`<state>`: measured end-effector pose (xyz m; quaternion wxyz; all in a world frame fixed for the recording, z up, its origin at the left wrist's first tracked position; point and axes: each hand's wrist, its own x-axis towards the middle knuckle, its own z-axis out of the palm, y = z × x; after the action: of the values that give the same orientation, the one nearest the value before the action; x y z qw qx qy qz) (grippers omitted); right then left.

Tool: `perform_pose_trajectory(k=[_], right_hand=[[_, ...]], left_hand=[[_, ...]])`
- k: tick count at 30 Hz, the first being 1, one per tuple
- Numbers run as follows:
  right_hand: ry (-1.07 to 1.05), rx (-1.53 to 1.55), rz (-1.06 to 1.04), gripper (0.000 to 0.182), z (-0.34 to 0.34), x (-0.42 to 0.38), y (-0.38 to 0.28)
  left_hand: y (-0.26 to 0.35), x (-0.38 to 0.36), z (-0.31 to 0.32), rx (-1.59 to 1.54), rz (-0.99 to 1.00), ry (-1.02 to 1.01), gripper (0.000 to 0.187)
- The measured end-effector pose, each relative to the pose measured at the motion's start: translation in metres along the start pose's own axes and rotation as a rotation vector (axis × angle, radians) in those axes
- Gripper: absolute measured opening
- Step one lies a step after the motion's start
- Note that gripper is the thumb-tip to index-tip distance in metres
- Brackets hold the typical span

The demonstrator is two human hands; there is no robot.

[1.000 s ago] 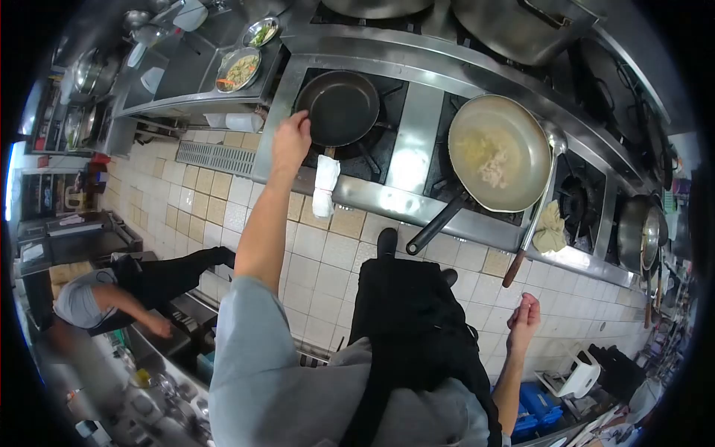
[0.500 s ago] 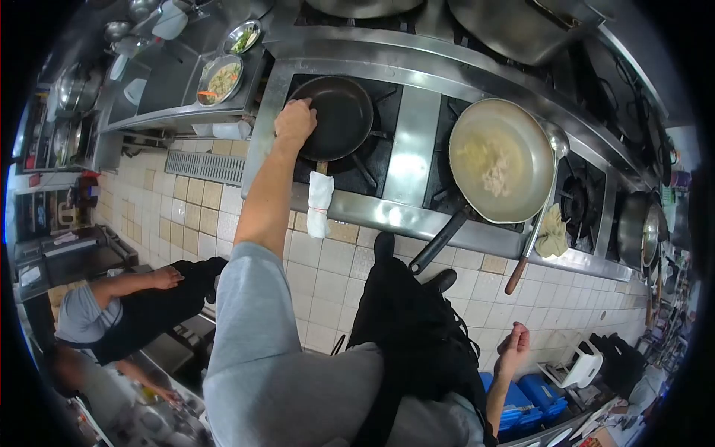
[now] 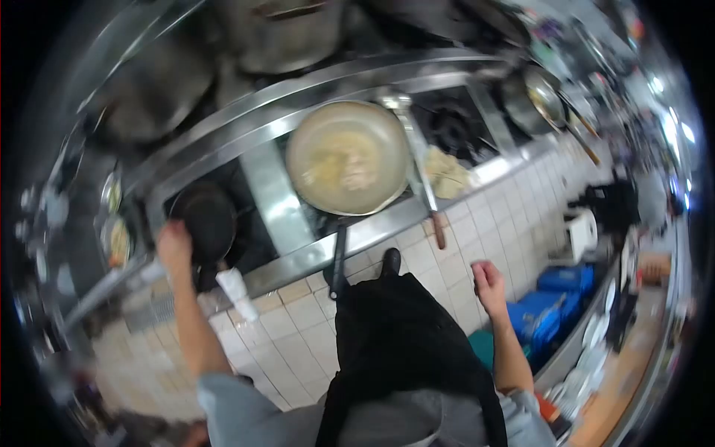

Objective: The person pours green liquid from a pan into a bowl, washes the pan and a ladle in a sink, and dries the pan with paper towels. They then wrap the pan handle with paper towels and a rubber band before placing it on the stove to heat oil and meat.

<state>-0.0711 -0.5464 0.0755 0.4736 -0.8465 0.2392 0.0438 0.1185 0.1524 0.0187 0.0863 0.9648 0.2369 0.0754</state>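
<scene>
My left hand is at the left rim of a small dark frying pan on the left burner. Its fingers look curled in, though motion smears them, and whatever they hold is hidden. A white cloth wraps the pan's handle. In the middle, a large pale frying pan holds yellowish liquid and a clump of light pieces; its black handle points toward me. My right hand hangs in the air right of my apron, loosely closed, with nothing visible in it.
A long-handled ladle lies right of the large pan, beside a crumpled cloth. Big pots stand behind the burners. Blurred food bowls sit at far left. Blue bins are at lower right.
My view has swung to the right, so the stove appears farther left. My left hand stays by the small pan's rim. My right hand is slightly higher in view.
</scene>
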Motion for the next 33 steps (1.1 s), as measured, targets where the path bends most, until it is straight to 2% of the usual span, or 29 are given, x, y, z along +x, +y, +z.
perform_pose_trajectory(k=[1,2,5,7,10,12,13,14,15,16,17,18,19,20,21,23,24,25,26,28,29,31,32,33], right_hand=[[0.056,0.020,0.020,0.022,-0.005,0.004,-0.006],[0.058,0.098,0.064,0.022,-0.009,0.009,-0.014],[0.026,0.197,0.104,0.023,-0.022,0.018,-0.019],[-0.030,0.216,0.082,0.024,-0.023,0.033,-0.018],[-0.162,0.165,-0.121,0.023,-0.020,0.058,-0.010],[-0.155,0.096,-0.339,0.020,-0.021,0.083,-0.019],[-0.162,0.072,-0.415,0.019,-0.022,0.100,-0.017],[-0.185,0.056,-0.503,0.018,-0.020,0.119,-0.015],[-0.248,0.077,-0.488,0.018,-0.022,0.132,-0.022],[-0.253,0.050,-0.574,0.017,-0.018,0.166,0.003],[-0.340,0.144,-0.545,0.017,-0.014,0.188,0.005],[-0.317,0.166,-0.758,0.016,0.002,0.195,-0.011],[-0.545,0.219,-0.506,0.016,-0.005,0.187,-0.038],[-0.520,0.128,-0.683,0.017,0.004,0.187,-0.051],[-0.719,0.111,-0.477,0.021,0.014,0.237,-0.026],[-0.682,0.190,-1.077,0.020,0.054,0.238,-0.039],[-0.796,0.182,-1.015,0.022,0.061,0.229,-0.055],[-0.897,0.161,-0.962,0.023,0.061,0.214,-0.068],[-0.951,0.167,-0.997,0.023,0.068,0.199,-0.075],[-0.978,0.124,-0.833,0.024,0.074,0.162,-0.084],[-0.979,0.098,-0.755,0.025,0.075,0.141,-0.087],[-1.011,0.227,-0.903,0.025,0.101,0.105,-0.053],[-1.016,0.259,-0.994,0.024,0.120,0.103,-0.028],[-1.273,0.075,-1.038,0.024,0.126,0.107,-0.011]], left_hand=[[-0.017,-0.007,-0.010,-0.052,0.069,0.128,0.028],[-0.036,-0.012,-0.020,-0.061,0.012,0.136,0.026],[-0.076,-0.066,-0.069,-0.172,-0.032,0.201,0.035],[-0.082,-0.117,-0.100,-0.020,-0.237,0.155,0.034],[-0.130,-0.229,-0.089,-0.043,-0.400,0.217,0.033],[-0.087,-0.319,-0.097,0.004,-0.521,0.188,0.033],[-0.078,-0.369,-0.085,0.048,-0.596,0.191,0.026],[-0.051,-0.418,-0.090,-0.047,-0.636,0.130,0.017],[-0.013,-0.464,-0.092,0.050,-0.615,0.187,0.022],[0.026,-0.504,-0.099,0.099,-0.613,0.180,0.026],[0.067,-0.546,-0.104,0.048,-0.766,0.153,0.018],[0.094,-0.599,-0.099,0.011,-0.844,0.088,0.008],[0.149,-0.620,-0.120,-0.011,-1.135,-0.097,0.020],[0.174,-0.667,-0.109,-0.035,-1.204,-0.229,0.018],[0.209,-0.706,-0.103,-0.032,-1.318,-0.187,0.018],[0.266,-0.759,-0.091,0.002,-1.455,-0.381,0.021],[0.287,-0.780,-0.080,-0.002,-1.516,-0.342,0.021],[0.304,-0.806,-0.065,-0.096,-1.465,-0.337,0.025],[0.318,-0.823,-0.053,-0.191,-1.414,-0.335,0.030],[0.325,-0.832,-0.044,-0.431,-1.176,-0.348,0.033],[0.324,-0.828,-0.045,-0.451,-1.212,-0.311,0.033],[0.314,-0.812,-0.089,-0.911,-0.959,-0.634,0.034],[0.300,-0.825,-0.110,-0.923,-0.996,-0.585,0.034],[0.284,-0.843,-0.133,-0.995,-0.913,-0.485,0.033]])
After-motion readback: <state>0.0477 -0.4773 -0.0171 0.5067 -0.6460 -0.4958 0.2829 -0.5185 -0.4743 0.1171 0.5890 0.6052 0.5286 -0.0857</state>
